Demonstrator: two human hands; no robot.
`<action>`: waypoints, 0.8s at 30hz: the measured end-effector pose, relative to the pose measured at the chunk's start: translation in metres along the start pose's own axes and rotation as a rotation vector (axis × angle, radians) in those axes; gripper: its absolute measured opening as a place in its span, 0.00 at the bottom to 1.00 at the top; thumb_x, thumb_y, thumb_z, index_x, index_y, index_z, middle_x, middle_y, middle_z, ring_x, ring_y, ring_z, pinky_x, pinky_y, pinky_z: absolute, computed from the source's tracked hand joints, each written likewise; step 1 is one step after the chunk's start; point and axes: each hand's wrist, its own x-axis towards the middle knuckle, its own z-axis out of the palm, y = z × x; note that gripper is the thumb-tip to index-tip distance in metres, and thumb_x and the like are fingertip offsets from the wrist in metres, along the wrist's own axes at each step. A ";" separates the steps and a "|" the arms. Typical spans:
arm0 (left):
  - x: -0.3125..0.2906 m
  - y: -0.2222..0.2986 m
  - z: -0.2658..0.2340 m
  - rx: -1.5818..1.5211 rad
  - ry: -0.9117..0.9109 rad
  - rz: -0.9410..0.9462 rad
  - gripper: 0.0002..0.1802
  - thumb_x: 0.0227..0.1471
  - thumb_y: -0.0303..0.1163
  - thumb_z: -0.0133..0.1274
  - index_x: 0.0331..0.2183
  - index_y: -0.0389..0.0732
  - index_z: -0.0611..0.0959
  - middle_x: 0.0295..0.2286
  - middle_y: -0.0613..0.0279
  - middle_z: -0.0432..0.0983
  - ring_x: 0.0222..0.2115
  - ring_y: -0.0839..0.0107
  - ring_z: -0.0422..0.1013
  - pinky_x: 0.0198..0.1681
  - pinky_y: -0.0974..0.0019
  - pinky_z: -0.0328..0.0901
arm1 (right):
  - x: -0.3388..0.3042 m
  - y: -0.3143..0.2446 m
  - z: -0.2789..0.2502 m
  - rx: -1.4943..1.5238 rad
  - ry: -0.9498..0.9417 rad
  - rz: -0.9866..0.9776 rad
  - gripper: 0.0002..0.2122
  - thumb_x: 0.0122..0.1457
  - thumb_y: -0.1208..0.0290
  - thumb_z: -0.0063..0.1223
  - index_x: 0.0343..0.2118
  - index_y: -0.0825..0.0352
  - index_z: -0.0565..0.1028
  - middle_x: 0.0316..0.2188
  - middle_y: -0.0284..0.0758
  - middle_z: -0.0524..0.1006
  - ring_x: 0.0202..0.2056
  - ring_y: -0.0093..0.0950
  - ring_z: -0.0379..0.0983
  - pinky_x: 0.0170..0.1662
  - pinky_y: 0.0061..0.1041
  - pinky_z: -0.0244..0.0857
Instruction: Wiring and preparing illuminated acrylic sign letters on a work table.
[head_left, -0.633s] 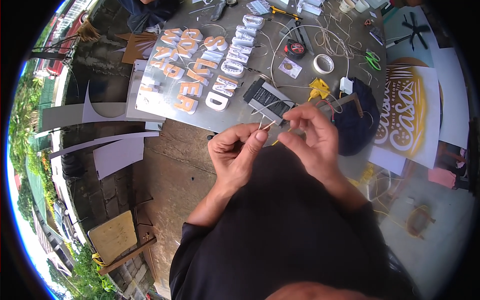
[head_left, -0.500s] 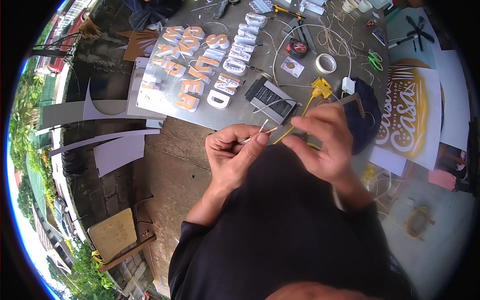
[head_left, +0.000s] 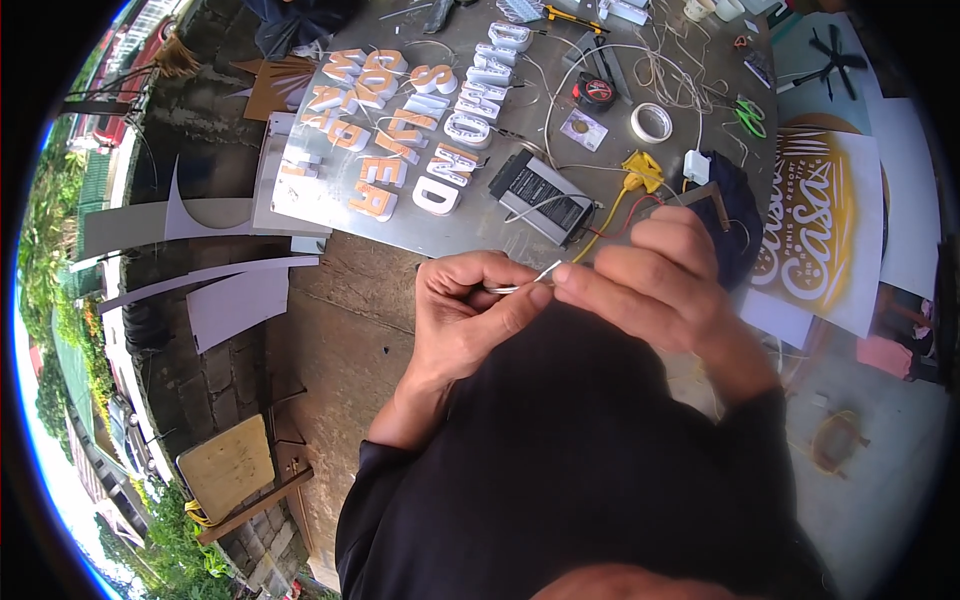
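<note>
My left hand (head_left: 465, 310) is closed in a pinch around a thin white wire (head_left: 545, 272), whose end sticks up past the thumb and index finger. Right beside that end are the fingertips of my right hand (head_left: 655, 285), fingers bent and pressed together. What they grip is hidden. A thin red wire (head_left: 630, 212) arcs up from the power supply (head_left: 545, 200) and passes out of sight behind my right hand. The power supply, a grey and black box, lies on the metal table (head_left: 430, 235) just beyond my hands.
White-sided channel letters (head_left: 375, 203) stand in rows at the table's left. Farther right are a tape measure (head_left: 594, 93), a masking tape roll (head_left: 651, 124), green scissors (head_left: 748, 118), a yellow plug (head_left: 643, 172) and tangled cables (head_left: 670, 80). A printed sign (head_left: 825, 230) is at the right.
My right hand has closed in, its fingertips now meeting the white wire's end. The left hand has turned slightly, and the wire end points up to the right. A red wire now shows in an arc.
</note>
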 end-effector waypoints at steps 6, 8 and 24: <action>0.004 0.001 0.000 -0.036 -0.006 -0.030 0.04 0.50 0.18 0.63 0.32 0.30 0.86 0.25 0.67 0.79 0.26 0.86 0.71 0.29 0.83 0.63 | 0.000 0.005 0.005 0.029 0.021 -0.014 0.15 0.43 0.68 0.73 0.37 0.58 0.84 0.33 0.23 0.73 0.36 0.25 0.65 0.32 0.27 0.61; 0.004 0.000 -0.001 -0.028 0.003 -0.036 0.04 0.50 0.18 0.64 0.32 0.31 0.86 0.24 0.68 0.78 0.25 0.88 0.69 0.28 0.83 0.61 | -0.001 0.004 0.005 0.031 0.017 -0.013 0.15 0.43 0.68 0.73 0.36 0.59 0.83 0.33 0.24 0.73 0.35 0.26 0.65 0.32 0.27 0.61; 0.013 0.000 -0.009 0.764 0.015 0.575 0.07 0.42 0.20 0.68 0.29 0.38 0.87 0.18 0.69 0.71 0.18 0.77 0.56 0.25 0.69 0.50 | -0.001 -0.013 0.009 1.500 -0.119 1.355 0.06 0.60 0.70 0.61 0.34 0.67 0.77 0.29 0.27 0.76 0.31 0.21 0.71 0.36 0.25 0.65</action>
